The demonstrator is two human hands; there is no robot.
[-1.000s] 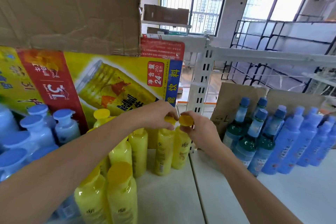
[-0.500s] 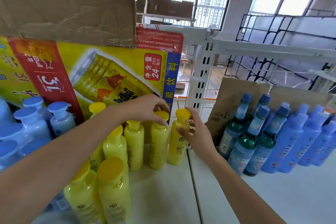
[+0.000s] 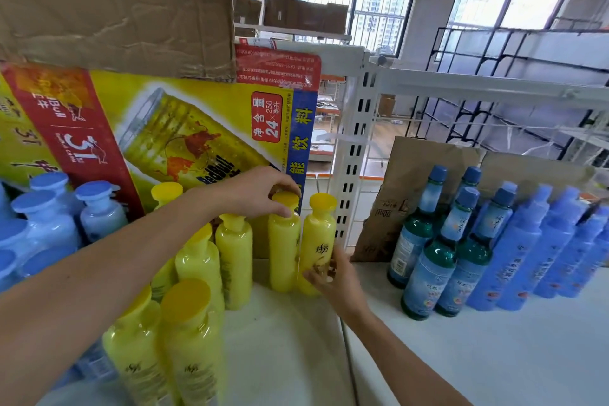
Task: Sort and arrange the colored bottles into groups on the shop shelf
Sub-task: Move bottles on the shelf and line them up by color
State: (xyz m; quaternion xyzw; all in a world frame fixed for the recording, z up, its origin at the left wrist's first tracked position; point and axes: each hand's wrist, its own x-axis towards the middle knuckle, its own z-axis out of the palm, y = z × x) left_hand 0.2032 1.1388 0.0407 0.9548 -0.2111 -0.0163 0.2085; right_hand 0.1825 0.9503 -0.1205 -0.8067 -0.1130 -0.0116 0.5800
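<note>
Several yellow bottles stand on the white shelf in the middle. My left hand grips the cap of one yellow bottle from above. Right beside it stands another yellow bottle, and my right hand holds its lower body from the right. More yellow bottles stand nearer to me on the left. Pale blue bottles fill the far left. Green bottles with blue caps and solid blue bottles stand on the right.
A yellow and red drinks carton leans behind the yellow bottles under a brown box. A white perforated shelf post rises behind the held bottles. Brown cardboard stands behind the green bottles. Bare shelf lies at front right.
My right hand slid down from the cap of the right yellow bottle to its lower body. My left hand stayed on the neighbouring bottle's cap.
</note>
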